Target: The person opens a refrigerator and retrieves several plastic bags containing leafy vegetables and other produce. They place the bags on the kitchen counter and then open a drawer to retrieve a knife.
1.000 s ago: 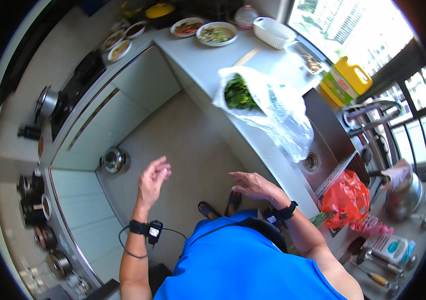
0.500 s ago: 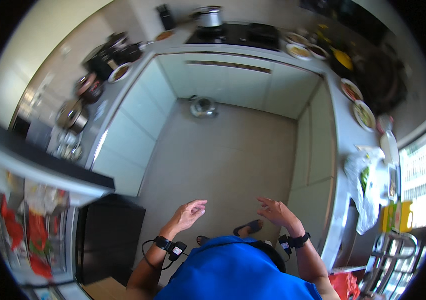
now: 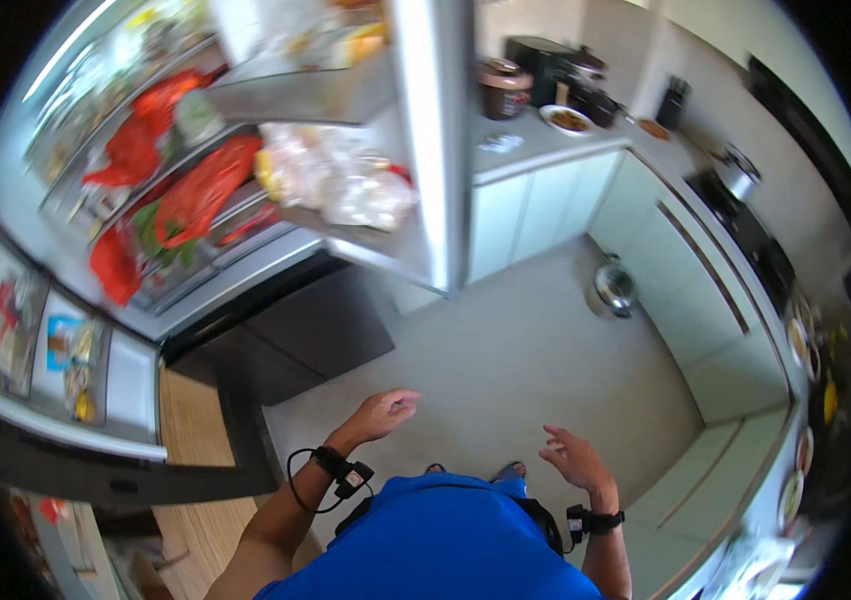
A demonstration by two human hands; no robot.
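Note:
My left hand (image 3: 386,412) hovers over the floor with nothing in it, its fingers loosely bent and apart. My right hand (image 3: 578,458) is likewise empty, fingers spread and slightly curled. Nearest to the left hand are the dark lower panels (image 3: 318,330) of a refrigerator, whose upper doors stand wide open. On its shelves lie red plastic bags (image 3: 208,190), and green leaves (image 3: 151,235) poke out beside one. The door shelf (image 3: 341,215) nearest the counter carries clear and white plastic bags. Neither hand touches anything.
The other fridge door (image 3: 126,400) swings out at the left, holding packets. A metal pot (image 3: 614,288) sits on the floor by the cabinets. A rice cooker (image 3: 504,88) and a plate of food (image 3: 568,122) stand on the counter (image 3: 601,138), which curves round to the right.
My view has turned left, so the open refrigerator now fills the left side and the stove has shifted right. Both hands stay empty, held out in front of me.

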